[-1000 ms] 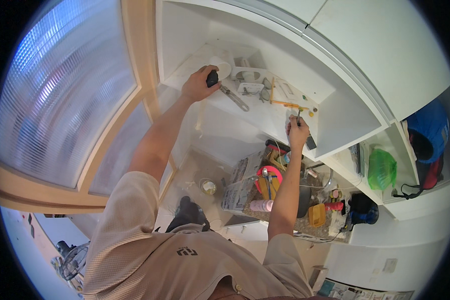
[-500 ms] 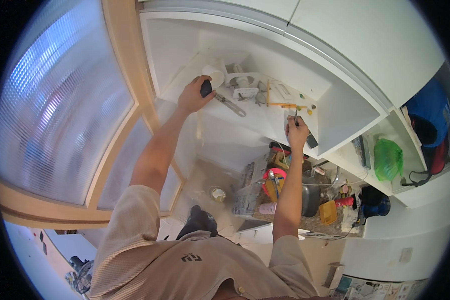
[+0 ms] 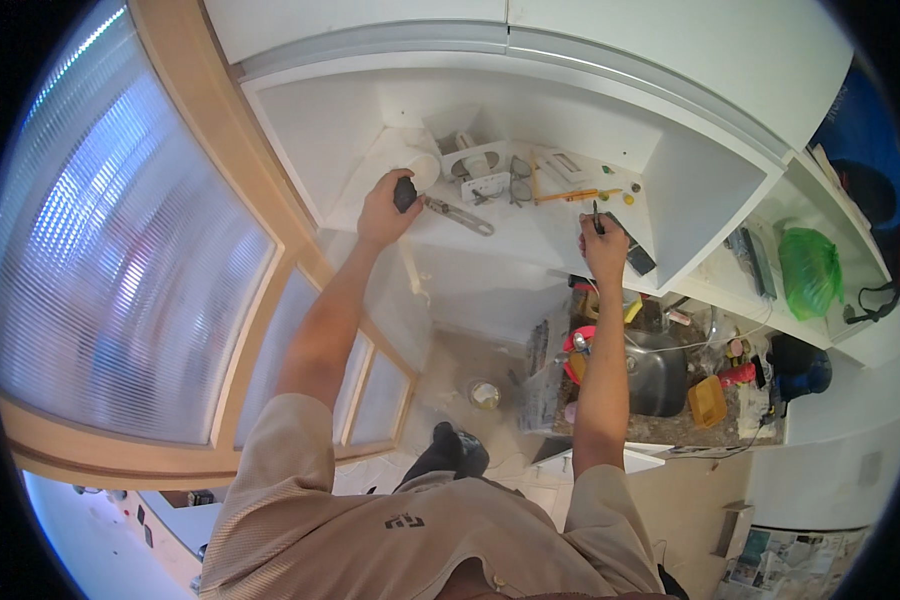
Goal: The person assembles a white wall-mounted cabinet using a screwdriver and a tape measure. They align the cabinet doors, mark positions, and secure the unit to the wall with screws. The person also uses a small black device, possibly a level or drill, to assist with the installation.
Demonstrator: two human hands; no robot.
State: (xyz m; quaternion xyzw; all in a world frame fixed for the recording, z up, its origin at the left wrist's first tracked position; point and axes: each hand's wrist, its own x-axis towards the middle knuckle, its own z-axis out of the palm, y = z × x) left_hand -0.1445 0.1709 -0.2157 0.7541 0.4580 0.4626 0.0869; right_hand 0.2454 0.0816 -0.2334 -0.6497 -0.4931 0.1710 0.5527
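My left hand (image 3: pixel 381 213) is closed around a small black rounded object (image 3: pixel 404 194) at the left of a white shelf (image 3: pixel 530 235). Close beside it are a white round cup-like piece (image 3: pixel 422 168) and a box cutter (image 3: pixel 458 215) lying flat. Toward the right, my right hand (image 3: pixel 605 250) pinches a thin dark pen-like object (image 3: pixel 597 217) that points up from the fingers. A black flat rectangular object (image 3: pixel 633 245) lies on the shelf just beyond that hand. Orange pencils (image 3: pixel 575 195) and eyeglasses (image 3: pixel 520 182) rest farther back.
A white holder (image 3: pixel 485 185) stands on the shelf. Below right are a metal sink (image 3: pixel 658 375), a yellow container (image 3: pixel 708 402) and other clutter. A green plastic bag (image 3: pixel 810 272) sits in a side compartment. A ribbed-glass door (image 3: pixel 140 240) borders my left arm; white cabinet doors hang above.
The whole view has shifted and tilted, so the sink area appears farther right. Both hands still hold the same objects; the right has moved slightly rightward along the shelf.
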